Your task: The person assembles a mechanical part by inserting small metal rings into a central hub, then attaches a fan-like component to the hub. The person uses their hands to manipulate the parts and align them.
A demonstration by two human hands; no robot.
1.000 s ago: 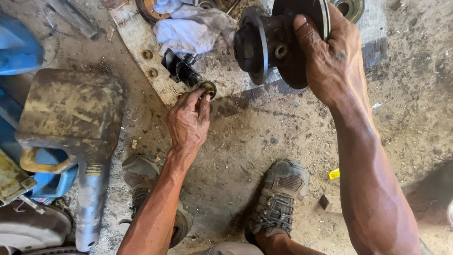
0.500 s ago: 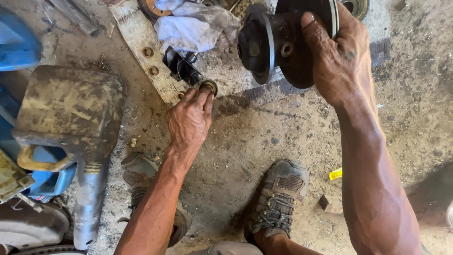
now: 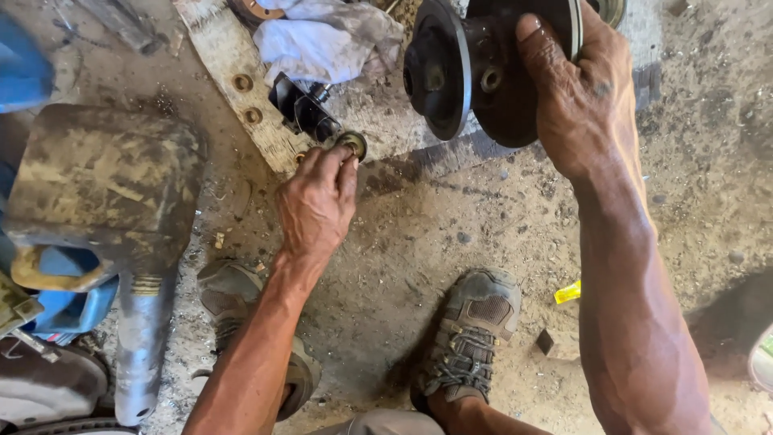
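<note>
My right hand [image 3: 581, 95] grips a dark metal hub with round flanges [image 3: 463, 68], held upright above the ground at the top of the view. My left hand [image 3: 316, 205] reaches to a small round brass-coloured ring part [image 3: 353, 143] lying at the edge of a wooden plank [image 3: 233, 80]; its fingertips close around the ring. A small black metal part [image 3: 302, 109] lies on the plank just beyond the ring. A crumpled white rag [image 3: 322, 36] rests behind it.
A dirty grey-brown container [image 3: 97, 185] and blue machine parts [image 3: 48, 282] stand at the left, with a metal tube [image 3: 141, 346] below. My two shoes [image 3: 467, 334] rest on the dusty ground. A yellow scrap [image 3: 567, 292] lies at the right.
The view has shifted slightly. My right hand has tilted the hub a little; my left hand stays at the ring with its fingers closing on it.
</note>
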